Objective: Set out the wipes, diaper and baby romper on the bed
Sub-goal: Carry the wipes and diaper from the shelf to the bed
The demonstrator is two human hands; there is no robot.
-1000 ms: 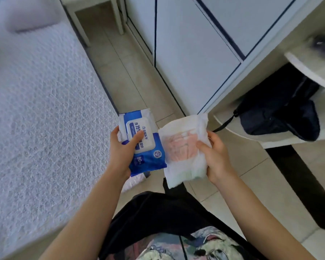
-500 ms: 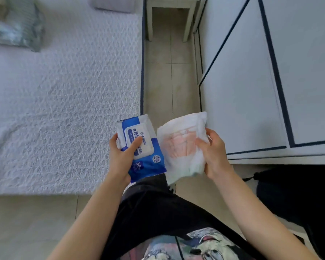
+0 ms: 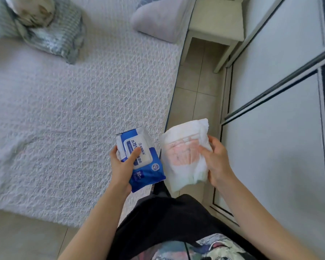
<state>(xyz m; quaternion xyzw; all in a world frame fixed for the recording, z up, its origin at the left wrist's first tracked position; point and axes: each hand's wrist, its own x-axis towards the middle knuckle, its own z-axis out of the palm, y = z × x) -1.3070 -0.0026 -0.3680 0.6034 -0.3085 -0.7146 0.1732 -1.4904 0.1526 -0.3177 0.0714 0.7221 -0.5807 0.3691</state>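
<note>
Bed [image 3: 64, 113]: we see its white textured cover filling the left and middle of the view, its right edge running beside a strip of tiled floor [image 3: 197, 102].
Wardrobe [image 3: 281, 147]: pale doors with dark trim line the right side.
Blanket [image 3: 53, 32]: a folded grey-green bundle lies at the bed's far left corner, with a soft toy on top of it.
Pillow [image 3: 158, 21]: it sits at the far right of the bed, next to a white stool [image 3: 216, 27].
Diaper [image 3: 186, 152]: we hold it folded, white with a pink print, over the floor just off the bed's edge, not on the bed.
Wipes [image 3: 141, 162]: we hold the blue and white pack above the bed's near right corner, just left of the diaper.
Right hand [image 3: 217, 162]: it grips the diaper's right side, thumb across the front.
Left hand [image 3: 120, 166]: it is clamped on the wipes from the left, thumb on the lid flap.
</note>
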